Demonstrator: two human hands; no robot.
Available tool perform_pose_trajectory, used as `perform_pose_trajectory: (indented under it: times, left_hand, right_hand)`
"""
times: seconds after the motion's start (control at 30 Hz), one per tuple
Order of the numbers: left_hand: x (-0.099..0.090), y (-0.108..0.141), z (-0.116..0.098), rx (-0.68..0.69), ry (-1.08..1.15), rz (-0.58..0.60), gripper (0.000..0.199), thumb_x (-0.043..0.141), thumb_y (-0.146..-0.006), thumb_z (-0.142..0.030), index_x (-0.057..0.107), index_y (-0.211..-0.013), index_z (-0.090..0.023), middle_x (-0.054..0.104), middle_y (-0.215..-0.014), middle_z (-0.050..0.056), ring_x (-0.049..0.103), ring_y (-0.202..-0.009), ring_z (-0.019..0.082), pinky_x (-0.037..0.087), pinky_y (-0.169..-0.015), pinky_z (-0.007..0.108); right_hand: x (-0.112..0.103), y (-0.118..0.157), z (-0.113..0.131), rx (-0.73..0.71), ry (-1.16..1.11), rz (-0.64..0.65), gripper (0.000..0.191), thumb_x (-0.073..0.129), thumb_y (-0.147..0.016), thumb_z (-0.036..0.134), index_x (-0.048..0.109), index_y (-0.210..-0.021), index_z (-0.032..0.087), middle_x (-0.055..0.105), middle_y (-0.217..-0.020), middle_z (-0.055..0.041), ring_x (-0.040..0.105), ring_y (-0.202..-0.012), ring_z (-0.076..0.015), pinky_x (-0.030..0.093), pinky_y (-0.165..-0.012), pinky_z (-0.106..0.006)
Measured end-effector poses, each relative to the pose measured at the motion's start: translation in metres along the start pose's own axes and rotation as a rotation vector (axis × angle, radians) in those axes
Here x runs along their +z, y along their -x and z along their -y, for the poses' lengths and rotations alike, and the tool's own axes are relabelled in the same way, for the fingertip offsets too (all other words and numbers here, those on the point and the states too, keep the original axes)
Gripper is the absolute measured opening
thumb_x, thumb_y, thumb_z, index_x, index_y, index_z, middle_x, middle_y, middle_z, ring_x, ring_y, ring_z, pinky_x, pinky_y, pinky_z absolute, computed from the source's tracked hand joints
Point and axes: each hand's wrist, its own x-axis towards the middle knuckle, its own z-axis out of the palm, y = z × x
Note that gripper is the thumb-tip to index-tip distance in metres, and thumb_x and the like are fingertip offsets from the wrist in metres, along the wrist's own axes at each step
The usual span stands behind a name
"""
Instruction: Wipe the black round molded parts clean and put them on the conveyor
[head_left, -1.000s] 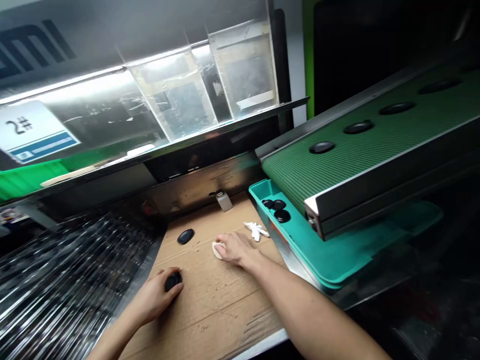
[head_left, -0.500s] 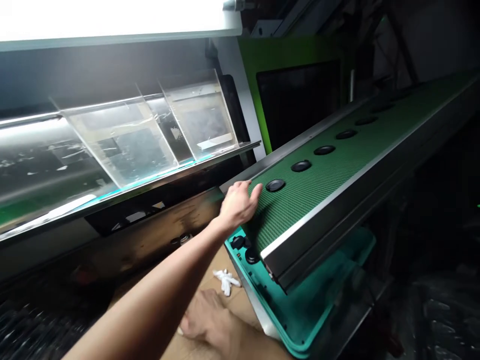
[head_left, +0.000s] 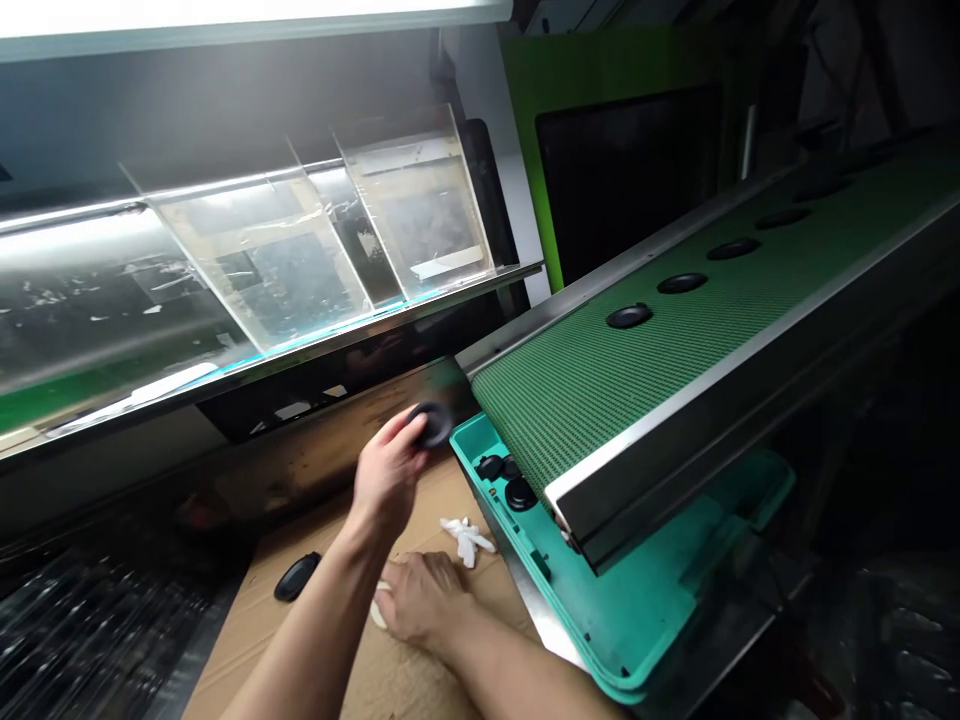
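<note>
My left hand [head_left: 386, 475] pinches the rim of a black round part [head_left: 433, 426], held up left of the conveyor's end. Below it, my right hand [head_left: 424, 600] rests low over the cardboard [head_left: 262, 620], its fingers curled on a pale piece [head_left: 379, 608] that is mostly hidden. Another black disc [head_left: 298, 577] lies on the cardboard to the left of my left forearm. A crumpled white scrap [head_left: 468, 540] lies just above my right hand. Spaced black discs [head_left: 629, 316] sit in a row on the green conveyor belt [head_left: 600, 390].
Under the belt's end stands a teal tray [head_left: 585, 640] with several black parts in its far left corner. The conveyor's metal side rail [head_left: 675, 410] slants up to the right. A machine with clear panels [head_left: 300, 275] stands behind, beside a green frame [head_left: 525, 130].
My left hand has moved from the belt's end down and left, and a black round part is now in it. The view has shifted, showing more cardboard and the disc on it.
</note>
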Motion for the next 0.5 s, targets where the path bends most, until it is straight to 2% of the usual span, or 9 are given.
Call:
perform_pose_trajectory:
  times: [0.03,0.1,0.17,0.2,0.27,0.37,0.5]
  left_hand:
    - [-0.037,0.013,0.008,-0.072,0.071,-0.081,0.031,0.071,-0.071,-0.021,0.066,-0.102,-0.018,0.068,-0.098,0.002,0.061,-0.077,0.01,0.046,-0.058,0.017]
    - [-0.105,0.039,0.03,-0.201,0.19,-0.217,0.023,0.07,-0.071,-0.018,0.065,-0.093,-0.018,0.066,-0.083,-0.002,0.056,-0.061,0.006,0.042,-0.047,0.015]
    - [-0.155,0.061,0.055,-0.259,0.277,-0.34,0.012,0.069,-0.071,-0.018,0.058,-0.075,-0.017,0.056,-0.062,-0.005,0.044,-0.045,0.004,0.033,-0.037,0.016]
    - [-0.171,0.069,0.066,-0.259,0.294,-0.388,0.014,0.068,-0.072,-0.018,0.055,-0.073,-0.017,0.054,-0.059,-0.006,0.042,-0.043,0.004,0.031,-0.036,0.016]
    - [-0.189,0.079,0.082,-0.245,0.306,-0.463,0.01,0.065,-0.074,-0.015,0.055,-0.076,-0.018,0.058,-0.064,-0.005,0.05,-0.049,0.006,0.039,-0.041,0.016]
    - [-0.195,0.082,0.091,-0.209,0.305,-0.469,0.01,0.057,-0.079,-0.01,0.059,-0.086,-0.017,0.067,-0.085,0.002,0.064,-0.073,0.012,0.054,-0.064,0.025]
    - [-0.195,0.081,0.097,-0.262,0.319,-0.348,0.009,0.056,-0.079,-0.007,0.062,-0.085,-0.011,0.068,-0.088,0.01,0.066,-0.079,0.018,0.055,-0.075,0.034]
  right_hand:
    - [0.001,0.0,0.001,0.017,0.03,-0.027,0.033,0.041,-0.085,0.038,0.062,-0.102,0.02,0.066,-0.096,-0.0118,0.063,-0.087,-0.0277,0.049,-0.071,-0.04]
    - [0.001,0.0,0.003,0.043,0.1,-0.082,0.032,0.041,-0.085,0.038,0.062,-0.1,0.019,0.063,-0.099,-0.012,0.06,-0.092,-0.0273,0.048,-0.075,-0.04]
    - [-0.001,0.004,0.005,0.02,0.151,-0.089,0.028,0.044,-0.083,0.037,0.063,-0.095,0.02,0.062,-0.099,-0.0111,0.055,-0.098,-0.0276,0.045,-0.084,-0.043]
    - [-0.003,0.006,0.005,-0.016,0.169,-0.062,0.027,0.048,-0.08,0.037,0.063,-0.093,0.02,0.061,-0.099,-0.0105,0.054,-0.099,-0.0281,0.042,-0.087,-0.045]
    - [-0.006,0.012,0.006,-0.116,0.187,0.026,0.031,0.057,-0.071,0.038,0.062,-0.095,0.02,0.061,-0.098,-0.0093,0.053,-0.097,-0.0281,0.041,-0.089,-0.046]
    - [-0.006,0.013,0.005,-0.216,0.154,0.07,0.03,0.057,-0.072,0.031,0.062,-0.1,0.022,0.061,-0.098,-0.007,0.053,-0.094,-0.0238,0.042,-0.086,-0.037]
    - [0.004,0.004,0.008,-0.11,0.058,-0.177,0.032,0.051,-0.083,0.03,0.059,-0.112,0.022,0.06,-0.103,-0.0068,0.052,-0.099,-0.0213,0.042,-0.089,-0.033]
